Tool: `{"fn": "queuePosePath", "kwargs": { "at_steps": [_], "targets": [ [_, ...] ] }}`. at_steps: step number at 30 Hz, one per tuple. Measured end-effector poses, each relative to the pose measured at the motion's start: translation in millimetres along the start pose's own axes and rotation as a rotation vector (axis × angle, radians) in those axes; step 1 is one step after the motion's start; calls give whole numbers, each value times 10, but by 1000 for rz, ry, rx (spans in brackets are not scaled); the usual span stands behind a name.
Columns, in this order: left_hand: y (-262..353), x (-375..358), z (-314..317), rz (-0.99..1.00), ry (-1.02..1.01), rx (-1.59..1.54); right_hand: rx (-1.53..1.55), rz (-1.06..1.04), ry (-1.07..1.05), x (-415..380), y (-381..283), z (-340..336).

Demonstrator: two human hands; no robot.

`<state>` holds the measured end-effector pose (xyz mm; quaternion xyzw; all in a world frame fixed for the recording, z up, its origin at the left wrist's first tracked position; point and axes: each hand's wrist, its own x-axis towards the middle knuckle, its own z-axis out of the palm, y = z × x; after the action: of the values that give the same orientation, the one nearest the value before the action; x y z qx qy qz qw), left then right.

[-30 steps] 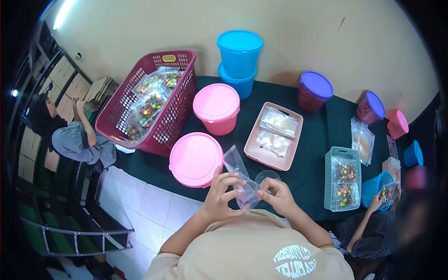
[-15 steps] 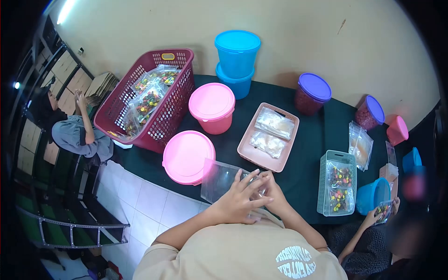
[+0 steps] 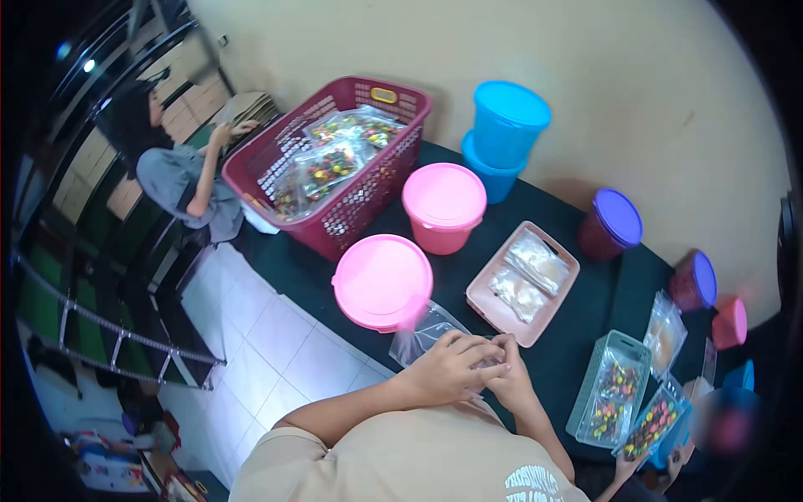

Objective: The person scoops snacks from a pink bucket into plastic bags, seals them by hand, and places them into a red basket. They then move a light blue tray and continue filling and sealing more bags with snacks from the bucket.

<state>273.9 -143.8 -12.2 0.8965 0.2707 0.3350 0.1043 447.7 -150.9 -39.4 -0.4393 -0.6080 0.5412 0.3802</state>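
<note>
A clear plastic bag [image 3: 425,331] is held in front of my chest, its flat end sticking out to the left beside the nearer pink-lidded tub [image 3: 383,283]. My left hand [image 3: 456,365] is closed over the bag, fingers bent across it. Against it, my right hand [image 3: 510,378] is closed on the bag's other end, with the fingers of both hands meeting. Part of the bag is hidden under my fingers. Just beyond my hands lies a pink tray [image 3: 480,294] with packs of clear bags [image 3: 535,261].
A maroon basket [image 3: 335,238] holds bags of colourful candies. Behind are another pink tub [image 3: 443,205], stacked blue tubs [image 3: 512,117] and purple-lidded tubs [image 3: 617,219]. A green basket [image 3: 640,347] stands right, near a co-worker's hands [image 3: 629,467] with a candy bag [image 3: 657,425]. Another person [image 3: 180,180] is at left.
My view has turned, so the table appears tilted and shifted right. My hands stay together on the bag. The co-worker at right has lifted a candy bag beside the green basket.
</note>
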Motion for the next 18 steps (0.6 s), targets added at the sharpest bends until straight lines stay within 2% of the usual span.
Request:
{"fn": "queuePosePath", "kwargs": {
  "at_steps": [1,6,9,11,14,15,16,18],
  "targets": [
    [-9,-23,-21,-20,11,16,106,94,1,26,-45,2],
    [-24,-155,-127,-28,91,-39,191,108,-81,126,-26,14],
    [-45,-310,-196,-87,143,-141,18,53,-112,155,-113,31],
    [-58,-392,-283,-118,191,-194,35,28,-126,158,-163,34],
    [5,-380,-578,-247,46,-445,73,12,-180,182,-264,25],
    [29,-352,-669,-251,48,-440,94,27,-220,181,-324,32],
    [49,-310,-775,-201,6,-415,-42,-67,-207,190,-458,53],
    [31,-280,-930,-172,-106,-342,20,-110,-238,247,-629,171]
  ]
}}
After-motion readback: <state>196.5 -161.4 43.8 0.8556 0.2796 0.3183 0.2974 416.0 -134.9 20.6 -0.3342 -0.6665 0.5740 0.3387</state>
